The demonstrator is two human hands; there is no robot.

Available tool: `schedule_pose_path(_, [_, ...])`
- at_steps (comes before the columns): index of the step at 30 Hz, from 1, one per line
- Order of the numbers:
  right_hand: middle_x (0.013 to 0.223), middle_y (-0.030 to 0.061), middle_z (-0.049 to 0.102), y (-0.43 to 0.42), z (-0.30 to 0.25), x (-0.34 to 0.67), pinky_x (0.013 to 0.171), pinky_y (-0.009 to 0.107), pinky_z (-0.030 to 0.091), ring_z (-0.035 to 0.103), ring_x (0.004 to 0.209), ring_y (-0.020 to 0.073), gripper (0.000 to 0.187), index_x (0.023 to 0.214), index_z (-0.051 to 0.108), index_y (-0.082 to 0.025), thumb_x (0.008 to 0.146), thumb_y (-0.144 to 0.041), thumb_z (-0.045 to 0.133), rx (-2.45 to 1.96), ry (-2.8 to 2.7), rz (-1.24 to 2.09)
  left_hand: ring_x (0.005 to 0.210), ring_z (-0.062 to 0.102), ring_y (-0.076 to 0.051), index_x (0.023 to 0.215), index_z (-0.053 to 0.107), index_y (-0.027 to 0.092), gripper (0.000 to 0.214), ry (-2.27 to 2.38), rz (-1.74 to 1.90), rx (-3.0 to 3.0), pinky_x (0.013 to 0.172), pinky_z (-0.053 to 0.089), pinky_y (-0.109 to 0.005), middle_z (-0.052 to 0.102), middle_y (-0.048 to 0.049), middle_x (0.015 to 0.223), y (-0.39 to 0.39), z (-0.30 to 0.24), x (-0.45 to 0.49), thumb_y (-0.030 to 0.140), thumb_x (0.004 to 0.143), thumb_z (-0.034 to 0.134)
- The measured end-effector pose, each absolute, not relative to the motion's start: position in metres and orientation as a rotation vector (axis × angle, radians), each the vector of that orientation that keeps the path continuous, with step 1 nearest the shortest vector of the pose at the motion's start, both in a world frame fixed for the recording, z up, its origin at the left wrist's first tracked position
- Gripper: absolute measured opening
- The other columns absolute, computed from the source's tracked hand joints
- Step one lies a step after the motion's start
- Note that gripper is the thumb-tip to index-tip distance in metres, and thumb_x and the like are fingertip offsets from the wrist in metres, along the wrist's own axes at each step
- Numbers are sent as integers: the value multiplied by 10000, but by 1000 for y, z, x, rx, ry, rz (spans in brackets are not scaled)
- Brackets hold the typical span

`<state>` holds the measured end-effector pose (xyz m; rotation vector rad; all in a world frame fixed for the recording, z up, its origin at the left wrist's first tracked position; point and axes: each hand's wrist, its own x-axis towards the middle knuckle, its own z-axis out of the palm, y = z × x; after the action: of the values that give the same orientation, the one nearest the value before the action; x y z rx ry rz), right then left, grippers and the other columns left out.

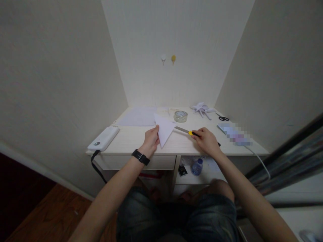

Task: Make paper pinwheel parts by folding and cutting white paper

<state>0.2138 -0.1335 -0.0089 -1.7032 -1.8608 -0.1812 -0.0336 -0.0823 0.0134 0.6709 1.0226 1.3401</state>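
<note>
A folded white paper triangle [165, 129] is pinched by my left hand [151, 137] at its left edge, above the front part of the desk. In my right hand [205, 141] is a utility knife [190, 132] with a black and yellow handle and a long extended blade. The blade points left, and its tip is at the right corner of the triangle; whether it touches the paper I cannot tell. Behind the triangle, sheets of white paper [137, 116] lie flat on the desk [131, 141].
A roll of clear tape [180, 116] stands behind the knife. Folded paper strips [202, 108], black scissors [223, 118] and a phone [233, 133] with a cable lie at the right. A white power strip [103, 138] is at the left edge. Below, a shelf holds a plastic bottle [197, 167].
</note>
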Motion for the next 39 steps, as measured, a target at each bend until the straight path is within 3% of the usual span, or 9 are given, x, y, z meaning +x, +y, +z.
schedule_pose_path(11, [1029, 100, 660, -134, -10, 201, 738, 313, 450, 620, 872, 222, 292, 1124, 754, -233, 922, -327, 565, -1701, -1863, -171, 501, 557, -71, 769, 608, 126, 208, 1037, 1349, 665, 514, 466, -192, 628, 1, 655, -82, 14, -28, 237, 945, 597])
schedule_pose_path(16, [1069, 94, 668, -123, -11, 194, 723, 303, 443, 628, 872, 214, 290, 1124, 753, -254, 934, -346, 554, -1735, -1911, -139, 656, 657, -116, 814, 640, 106, 217, 881, 1199, 754, 695, 566, -247, 704, -98, 775, -88, 13, -26, 219, 973, 545])
schedule_pose_path(21, [1064, 110, 678, -111, -12, 203, 744, 303, 443, 631, 899, 219, 319, 1100, 766, -221, 954, -382, 533, -1748, -2013, -134, 721, 700, -151, 754, 703, 67, 101, 967, 930, 1204, 767, 578, -262, 738, -154, 833, -94, 14, -50, 116, 836, 669])
schedule_pose_path(24, [1038, 113, 691, -106, -15, 210, 799, 307, 448, 623, 948, 233, 299, 1104, 770, -216, 946, -342, 549, -1716, -2082, -157, 714, 716, -198, 908, 747, 106, 150, 1066, 811, 1726, 738, 585, -335, 759, -129, 851, -89, 19, -65, 206, 853, 649])
schedule_pose_path(26, [1035, 113, 696, -104, -16, 212, 824, 311, 450, 620, 969, 240, 301, 1109, 770, -213, 944, -336, 551, -1702, -2106, -163, 985, 713, -226, 1045, 748, 163, 228, 1021, 808, 2153, 932, 534, -369, 762, -110, 1051, -81, 22, -68, 238, 879, 611])
schedule_pose_path(28, [1038, 112, 699, -103, -16, 213, 839, 311, 451, 621, 967, 238, 306, 1122, 768, -213, 944, -333, 549, -1694, -2119, -155, 1305, 552, -231, 1211, 695, 205, 329, 918, 736, 2492, 1104, 401, -380, 673, -86, 1305, -70, 22, -64, 277, 934, 534])
schedule_pose_path(30, [1035, 112, 701, -103, -15, 214, 846, 309, 452, 626, 958, 234, 310, 1138, 763, -212, 941, -325, 554, -1691, -2129, -138, 1451, 369, -238, 1360, 594, 203, 423, 866, 585, 2711, 1171, 300, -399, 544, -82, 1464, -59, 17, -57, 330, 983, 454])
schedule_pose_path(34, [1025, 110, 706, -101, -12, 215, 829, 300, 458, 640, 916, 221, 308, 1138, 766, -222, 934, -333, 564, -1703, -2141, -99, 1440, 386, -231, 1474, 465, 209, 493, 919, 279, 2932, 1177, 258, -409, 419, -116, 1550, -46, 3, -41, 368, 1034, 310])
schedule_pose_path(39, [1043, 101, 708, -100, -9, 218, 818, 284, 454, 646, 925, 214, 323, 1155, 759, -227, 933, -363, 568, -1702, -2179, -87, 1326, 502, -229, 1424, 527, 209, 508, 1167, 320, 3030, 1084, 351, -372, 536, -123, 1463, -58, 3, -37, 417, 1037, 273])
